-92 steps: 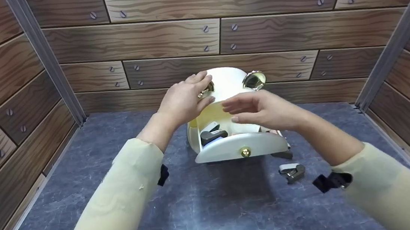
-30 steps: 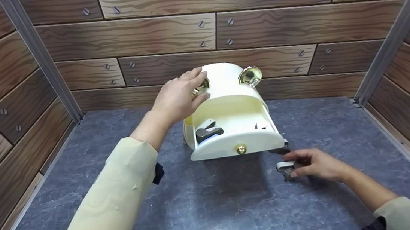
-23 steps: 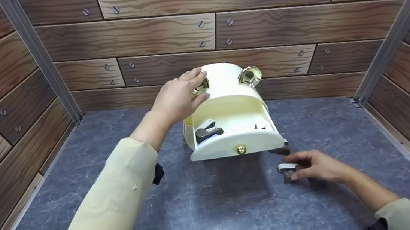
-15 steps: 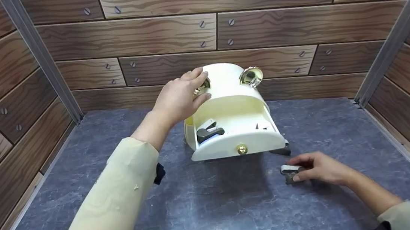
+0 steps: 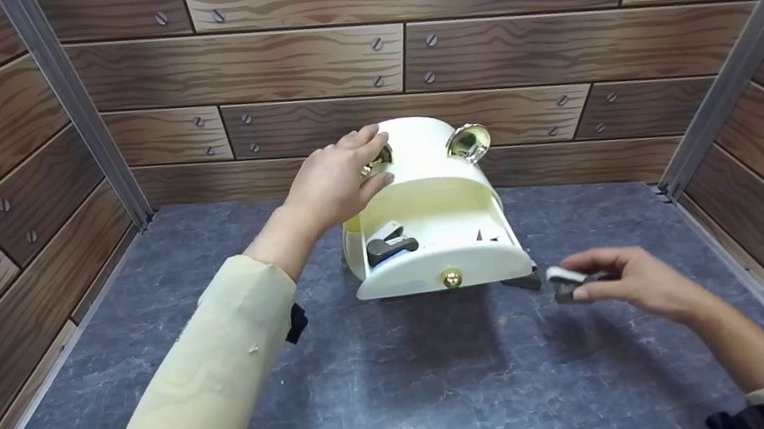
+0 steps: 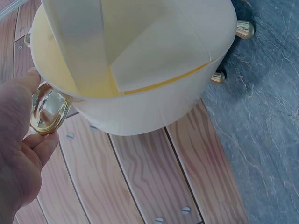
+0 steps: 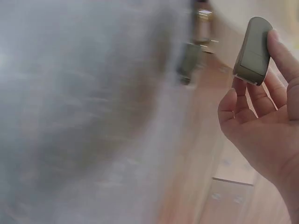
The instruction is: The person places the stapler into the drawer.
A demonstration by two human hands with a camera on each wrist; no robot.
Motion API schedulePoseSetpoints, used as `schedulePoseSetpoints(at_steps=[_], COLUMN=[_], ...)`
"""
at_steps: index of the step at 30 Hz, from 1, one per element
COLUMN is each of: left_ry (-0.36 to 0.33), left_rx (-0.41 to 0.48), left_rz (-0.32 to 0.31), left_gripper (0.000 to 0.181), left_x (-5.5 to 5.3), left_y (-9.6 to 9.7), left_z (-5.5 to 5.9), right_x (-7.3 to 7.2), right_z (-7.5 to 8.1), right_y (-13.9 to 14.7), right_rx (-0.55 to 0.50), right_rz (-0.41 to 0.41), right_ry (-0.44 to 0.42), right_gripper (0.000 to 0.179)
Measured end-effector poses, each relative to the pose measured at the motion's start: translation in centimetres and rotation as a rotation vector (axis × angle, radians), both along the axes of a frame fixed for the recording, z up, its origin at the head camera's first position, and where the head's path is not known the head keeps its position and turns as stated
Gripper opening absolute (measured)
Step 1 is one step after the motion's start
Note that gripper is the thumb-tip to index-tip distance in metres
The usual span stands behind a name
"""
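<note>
A white round-topped box (image 5: pixel 421 144) stands in the middle with its front drawer (image 5: pixel 403 284) pulled out. My left hand (image 5: pixel 333 180) holds the left gold ear-like fitting (image 6: pixel 49 109), its thumb and fingers on opposite sides of the rim. Right of the drawer, my right hand (image 5: pixel 648 280) pinches a small dark grey and white stapler (image 5: pixel 564 286) above the table. Seen from the right wrist, the stapler's rounded grey side (image 7: pixel 255 51) faces the camera. Another dark grey and white stapler (image 5: pixel 390 245) lies in the drawer's left part, over something blue.
A dark grey item (image 5: pixel 525 281) lies on the table beside the drawer's right corner, partly hidden. The drawer front bears a gold knob (image 5: pixel 452 278). A second gold fitting (image 5: pixel 470 143) sticks out on the right. Wood-patterned walls (image 5: pixel 255 65) enclose the blue-grey tabletop (image 5: pixel 287 399).
My right hand has gone from over the drawer down to the stapler on the table, gripped it and lifted it up and to the right. The left hand stays on the gold fitting.
</note>
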State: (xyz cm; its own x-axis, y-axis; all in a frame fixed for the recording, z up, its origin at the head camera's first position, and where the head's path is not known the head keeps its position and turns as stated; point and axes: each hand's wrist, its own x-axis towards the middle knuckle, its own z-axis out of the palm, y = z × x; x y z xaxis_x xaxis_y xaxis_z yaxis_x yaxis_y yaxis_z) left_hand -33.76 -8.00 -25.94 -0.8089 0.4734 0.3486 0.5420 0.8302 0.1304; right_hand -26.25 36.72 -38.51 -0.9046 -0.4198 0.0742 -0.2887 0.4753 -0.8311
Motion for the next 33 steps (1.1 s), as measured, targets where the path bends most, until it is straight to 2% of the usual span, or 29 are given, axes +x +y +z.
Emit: schedulePoseSetpoints(at_steps=[8, 16, 22, 33], left_ry=[0.003, 0.026, 0.034, 0.025], left_rx=[-0.007, -0.013, -0.013, -0.010], left_rz=[0.003, -0.010, -0.016, -0.010], left_gripper=[0.067, 0.066, 0.066, 0.066], left_x=[0.0, -0.1, -0.1, -0.1], left_y=[0.0, -0.1, 0.0, 0.0], left_z=[0.1, -0.1, 0.0, 0.0], right_x=[0.3, 0.0, -0.8, -3.3], right_z=[6.3, 10.5, 12.0, 12.4], right_y=[-0.9, -4.2, -7.3, -14.4], right_rx=[-0.068, -0.039, -0.046, 0.022], right_rz=[-0.030, -0.021, 0.002, 0.069], right_ry=[0.145, 0.245, 0.255, 0.283], right_gripper=[0.041, 0.041, 0.041, 0.042])
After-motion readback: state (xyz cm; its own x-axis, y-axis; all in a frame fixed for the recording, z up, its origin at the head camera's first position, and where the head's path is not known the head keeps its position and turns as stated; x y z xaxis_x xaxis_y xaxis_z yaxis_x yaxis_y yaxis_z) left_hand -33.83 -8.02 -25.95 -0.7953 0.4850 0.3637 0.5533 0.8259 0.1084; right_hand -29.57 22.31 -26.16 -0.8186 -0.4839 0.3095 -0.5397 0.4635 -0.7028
